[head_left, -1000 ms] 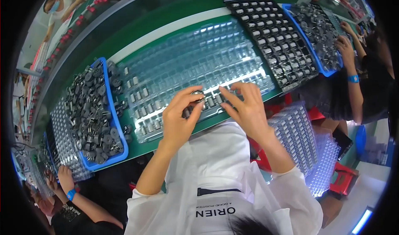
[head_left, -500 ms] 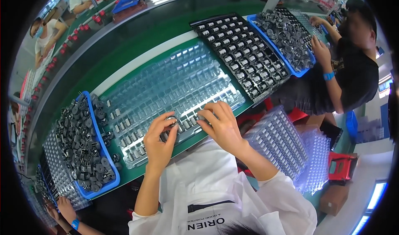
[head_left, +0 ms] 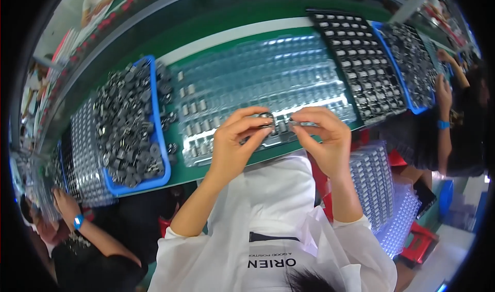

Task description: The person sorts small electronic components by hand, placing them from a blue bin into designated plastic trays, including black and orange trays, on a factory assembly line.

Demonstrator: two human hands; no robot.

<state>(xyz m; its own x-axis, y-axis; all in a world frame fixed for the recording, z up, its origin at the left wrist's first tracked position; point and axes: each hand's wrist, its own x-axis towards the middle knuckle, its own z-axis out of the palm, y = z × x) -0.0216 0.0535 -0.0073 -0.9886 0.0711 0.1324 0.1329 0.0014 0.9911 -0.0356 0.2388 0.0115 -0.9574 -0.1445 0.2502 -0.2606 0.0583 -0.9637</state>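
Over the near edge of a clear plastic tray (head_left: 258, 70), my left hand (head_left: 238, 140) pinches a small dark round part (head_left: 266, 116) with a shiny side between thumb and fingers. Close to its right, my right hand (head_left: 327, 140) has thumb and fingertips closed on a small grey part (head_left: 292, 120), mostly covered by the fingers. A narrow gap separates the two hands. Small silver motor-like parts (head_left: 202, 127) fill pockets at the tray's left and along its near row; many other pockets look bare.
At my left stands a blue bin (head_left: 161, 137) heaped with loose dark round parts (head_left: 129, 122). A black tray (head_left: 361, 60) of silver parts and another blue bin (head_left: 405, 78) lie to the right. Stacked clear trays (head_left: 371, 183) sit low right. Co-workers' hands (head_left: 67, 205) flank me.
The view has shifted, so the bench looks turned and moved right. Both hands stay at the tray's near edge, still pinching; my right hand has turned more upright.
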